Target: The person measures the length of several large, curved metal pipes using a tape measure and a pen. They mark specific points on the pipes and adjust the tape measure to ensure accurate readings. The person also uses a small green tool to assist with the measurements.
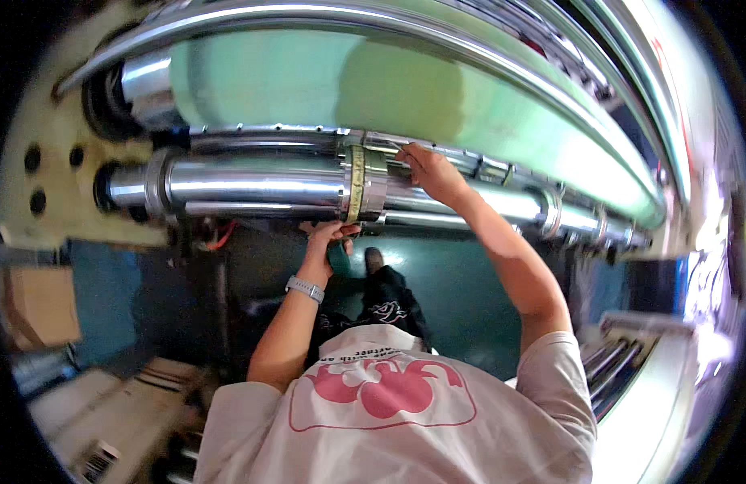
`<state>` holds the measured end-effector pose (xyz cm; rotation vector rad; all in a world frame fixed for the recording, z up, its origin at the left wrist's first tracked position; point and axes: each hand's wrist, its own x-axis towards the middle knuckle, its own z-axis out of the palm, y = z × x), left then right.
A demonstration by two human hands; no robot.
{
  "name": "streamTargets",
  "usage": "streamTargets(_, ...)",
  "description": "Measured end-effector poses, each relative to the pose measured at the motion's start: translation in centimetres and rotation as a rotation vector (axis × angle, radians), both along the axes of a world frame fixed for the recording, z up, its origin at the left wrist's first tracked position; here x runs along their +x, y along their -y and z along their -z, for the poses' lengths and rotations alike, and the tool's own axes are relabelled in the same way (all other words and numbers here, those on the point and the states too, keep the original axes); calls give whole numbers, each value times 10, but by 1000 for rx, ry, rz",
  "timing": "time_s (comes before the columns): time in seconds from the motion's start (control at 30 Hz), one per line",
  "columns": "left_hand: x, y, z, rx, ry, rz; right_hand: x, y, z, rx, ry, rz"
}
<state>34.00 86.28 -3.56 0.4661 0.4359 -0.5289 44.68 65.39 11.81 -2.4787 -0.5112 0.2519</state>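
A polished metal roller lies across in front of me, with a metal collar at its right end. Around the collar's left edge runs a yellowish band with dark marks. My left hand is below the collar, fingers curled at its underside. Against that palm hangs a dark green, rounded thing, partly hidden. My right hand reaches over the shaft to the collar's upper right. Its thumb and fingers are pinched together beside a metal bar; what they hold is too small to make out.
Behind the roller lies a wide pale green roller, with a long metal rod over it. More collars sit along the shaft to the right. A cardboard box stands at the left. My shoe shows on the green floor.
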Motion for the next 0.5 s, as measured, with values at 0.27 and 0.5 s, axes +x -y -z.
streamTargets(0.27,-19,46,-14,-303,-33,-249,68,-7,51,33,-191,-342)
streamTargets(0.5,-13,97,25,-446,264,-379,78,-6,80,90,-411,-329)
